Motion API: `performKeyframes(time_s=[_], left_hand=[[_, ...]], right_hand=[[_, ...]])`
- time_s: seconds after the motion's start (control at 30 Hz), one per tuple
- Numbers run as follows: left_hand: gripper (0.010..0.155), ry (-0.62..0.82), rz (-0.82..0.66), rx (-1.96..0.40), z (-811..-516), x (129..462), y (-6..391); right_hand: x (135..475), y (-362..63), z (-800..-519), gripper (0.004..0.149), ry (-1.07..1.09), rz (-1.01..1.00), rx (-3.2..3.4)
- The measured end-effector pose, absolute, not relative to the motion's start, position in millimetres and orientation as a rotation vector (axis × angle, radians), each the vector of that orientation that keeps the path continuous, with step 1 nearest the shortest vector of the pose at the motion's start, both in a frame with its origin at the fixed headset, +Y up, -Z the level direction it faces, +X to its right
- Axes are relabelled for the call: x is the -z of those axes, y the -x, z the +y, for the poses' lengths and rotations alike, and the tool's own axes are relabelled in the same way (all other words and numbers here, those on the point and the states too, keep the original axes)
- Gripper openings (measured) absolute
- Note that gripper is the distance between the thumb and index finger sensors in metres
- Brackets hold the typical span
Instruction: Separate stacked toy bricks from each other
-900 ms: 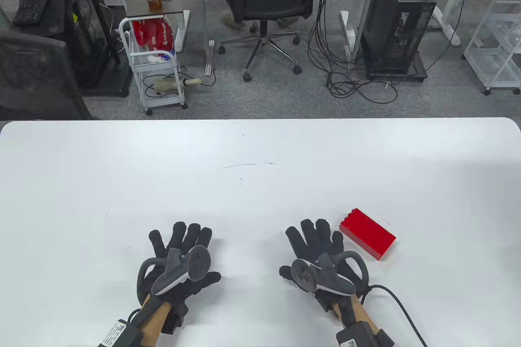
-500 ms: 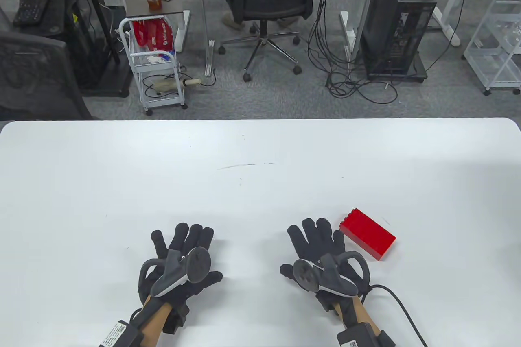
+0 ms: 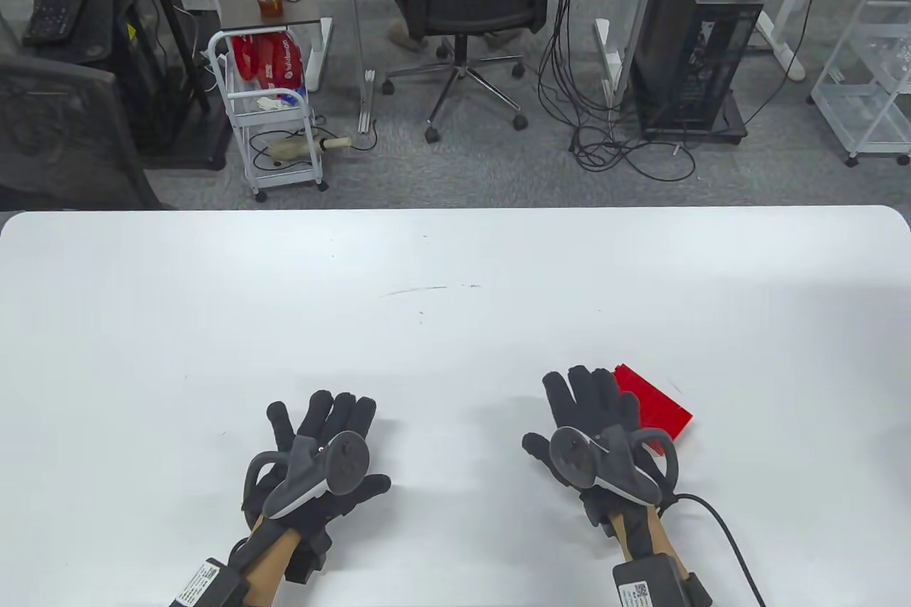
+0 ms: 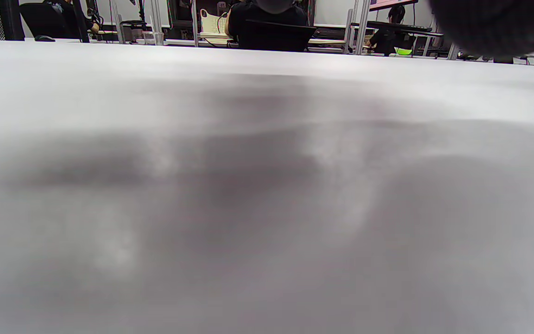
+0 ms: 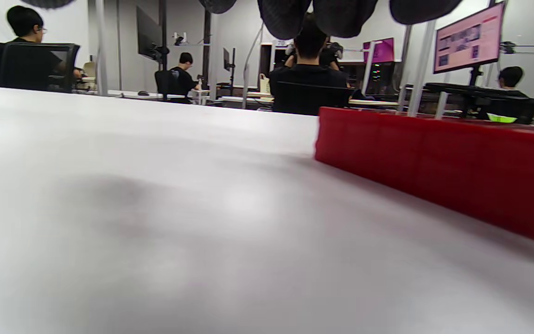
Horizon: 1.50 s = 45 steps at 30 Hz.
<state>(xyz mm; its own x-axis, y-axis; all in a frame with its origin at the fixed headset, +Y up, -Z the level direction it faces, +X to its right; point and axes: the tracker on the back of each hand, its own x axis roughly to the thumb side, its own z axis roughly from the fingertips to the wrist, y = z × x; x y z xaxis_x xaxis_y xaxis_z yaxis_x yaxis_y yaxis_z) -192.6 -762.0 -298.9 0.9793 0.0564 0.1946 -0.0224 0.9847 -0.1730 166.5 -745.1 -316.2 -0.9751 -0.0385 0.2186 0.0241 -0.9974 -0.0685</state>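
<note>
Bricks not yet separated; nothing gripped.
Table view: red plastic brick stack (image 3: 658,408) seen lower right, overlapped by spread right hand (image 3: 594,422); left hand (image 3: 324,447) spread flat. Right wrist view: stack (image 5: 438,167) untouched, fingers (image 5: 285,16) above.

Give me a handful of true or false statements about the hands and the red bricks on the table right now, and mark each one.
1. The red brick stack lies on the table's right side. True.
2. The left hand grips the stack. False: it is far to the stack's left, fingers spread.
3. The right hand partly covers the stack in the table view. True.
4. The bricks are blue. False: red.
5. The right hand has lifted the stack. False: it sits on the table.
</note>
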Motion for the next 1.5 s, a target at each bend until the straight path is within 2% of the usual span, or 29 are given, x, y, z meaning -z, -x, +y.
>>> performKeyframes(time_s=[0.3, 0.43, 0.57, 0.87, 1.3, 1.5], left_hand=[[0.105, 0.160, -0.205, -0.058, -760.5, 298.6, 194.1], [0.105, 0.169, -0.205, -0.061, -761.3, 299.0, 194.5], [0.104, 0.179, -0.206, -0.061, -761.9, 298.8, 194.6], [0.104, 0.190, -0.206, -0.060, -761.7, 298.0, 194.7], [0.104, 0.189, -0.217, -0.054, -762.5, 297.6, 192.5], [0.104, 0.185, -0.222, -0.052, -762.6, 297.3, 191.1]], right_hand=[[338.1, -232.3, -738.0, 0.087, 0.047, 0.042, 3.165], [343.1, -259.7, -747.1, 0.086, -0.101, -0.042, 3.202], [347.1, -275.0, -759.9, 0.086, -0.181, -0.215, 3.237], [350.6, -276.0, -771.1, 0.082, -0.199, -0.303, 3.248], [350.7, -257.6, -755.9, 0.090, -0.173, -0.187, 3.204], [352.8, -248.0, -754.1, 0.090, -0.112, -0.234, 3.171]])
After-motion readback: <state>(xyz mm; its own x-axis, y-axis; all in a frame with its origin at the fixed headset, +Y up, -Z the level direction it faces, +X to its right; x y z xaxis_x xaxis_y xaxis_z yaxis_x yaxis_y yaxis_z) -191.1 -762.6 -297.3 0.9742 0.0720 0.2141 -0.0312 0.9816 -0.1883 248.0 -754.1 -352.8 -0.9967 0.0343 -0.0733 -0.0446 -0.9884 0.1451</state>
